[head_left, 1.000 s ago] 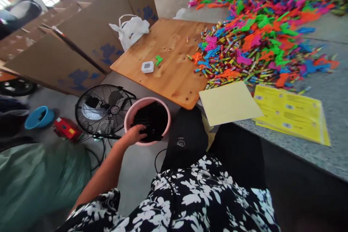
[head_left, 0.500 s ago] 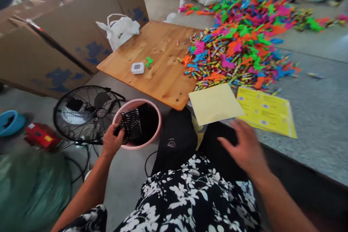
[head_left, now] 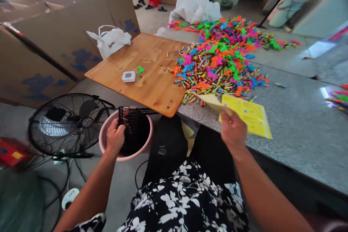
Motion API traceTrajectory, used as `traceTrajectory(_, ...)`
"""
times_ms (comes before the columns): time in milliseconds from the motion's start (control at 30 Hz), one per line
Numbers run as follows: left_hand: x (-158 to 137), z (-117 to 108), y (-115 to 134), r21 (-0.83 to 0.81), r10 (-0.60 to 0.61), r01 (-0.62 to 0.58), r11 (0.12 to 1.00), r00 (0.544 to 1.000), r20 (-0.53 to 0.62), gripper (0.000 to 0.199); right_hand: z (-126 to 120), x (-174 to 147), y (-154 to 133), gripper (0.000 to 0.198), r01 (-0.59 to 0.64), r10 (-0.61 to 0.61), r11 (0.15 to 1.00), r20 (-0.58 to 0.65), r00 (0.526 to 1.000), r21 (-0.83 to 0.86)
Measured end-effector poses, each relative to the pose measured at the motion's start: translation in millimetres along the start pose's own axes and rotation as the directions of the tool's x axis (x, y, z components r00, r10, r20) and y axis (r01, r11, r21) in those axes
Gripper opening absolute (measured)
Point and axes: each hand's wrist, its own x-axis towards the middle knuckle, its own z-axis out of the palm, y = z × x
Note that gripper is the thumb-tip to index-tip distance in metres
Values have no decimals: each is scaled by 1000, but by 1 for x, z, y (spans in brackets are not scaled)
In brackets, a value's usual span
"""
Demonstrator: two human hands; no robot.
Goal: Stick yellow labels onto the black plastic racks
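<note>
Over the pink bucket [head_left: 102, 144], my left hand [head_left: 115, 138] is closed round a black plastic piece with rows of slots [head_left: 129, 119]; its kind I cannot tell. Dark contents fill the bucket below. My right hand [head_left: 234, 130] pinches the near edge of a pale yellow sheet [head_left: 211, 100], which tilts up off the stone surface. Beside that hand lies a bright yellow printed sheet pack [head_left: 248, 114]. Just beyond is a heap of colourful plastic toy guns and small striped tubes [head_left: 217, 61].
A wooden board [head_left: 152, 90] carries a small white device [head_left: 128, 76] and a green toy gun [head_left: 140, 70]. The black fan [head_left: 87, 122] stands left of the bucket. Cardboard boxes [head_left: 54, 40] line the left side; a white plastic bag [head_left: 112, 41] hangs at the board's far corner.
My right hand has closed on the pale yellow sheet and lifted its near edge. The black slotted piece has turned, with a long part now extending right toward the board. The view has shifted.
</note>
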Motion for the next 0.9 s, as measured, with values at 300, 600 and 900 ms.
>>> traceTrajectory(300,-26,55,56,-488,-133,346,801,898,419,26,-35,33,18,35,-252,557,602,-172,812,758)
traceTrajectory(600,-56,127,122,-472,81,414,779,679,729,44,3,-9,-17,50,-571,615,572,153,773,589)
traceTrajectory(900,-52,124,106,-295,-1,299,908,704,710,15,3,-30,-26,60,-385,371,839,114,922,386)
